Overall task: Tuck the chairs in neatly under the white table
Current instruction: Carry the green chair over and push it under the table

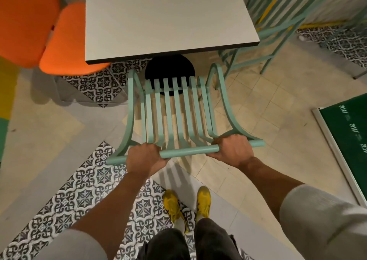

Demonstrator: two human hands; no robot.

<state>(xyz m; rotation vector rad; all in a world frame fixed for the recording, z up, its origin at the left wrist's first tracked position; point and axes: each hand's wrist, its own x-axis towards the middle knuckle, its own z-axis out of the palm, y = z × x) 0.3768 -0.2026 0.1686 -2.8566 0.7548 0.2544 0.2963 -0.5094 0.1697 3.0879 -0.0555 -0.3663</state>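
Mint-green metal chair (pixel 176 110) w/ slatted seat and curved armrests, facing the white table (pixel 166 21); seat front just short of tabletop's near edge, over the black round base (pixel 169 69). Left hand (pixel 146 157) and right hand (pixel 233 148) both wrapped tight around the top back rail, knuckles up, arms stretched fwd. Orange chair (pixel 67 41) at the tabletop's left edge.

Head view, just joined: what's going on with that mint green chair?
A person grips the top rail of the mint green slatted chair with both hands, left hand and right hand, facing the white table. The chair's front sits at the table's near edge, above the black round base, with most of the seat not yet under the top. An orange chair stands at the table's left side.
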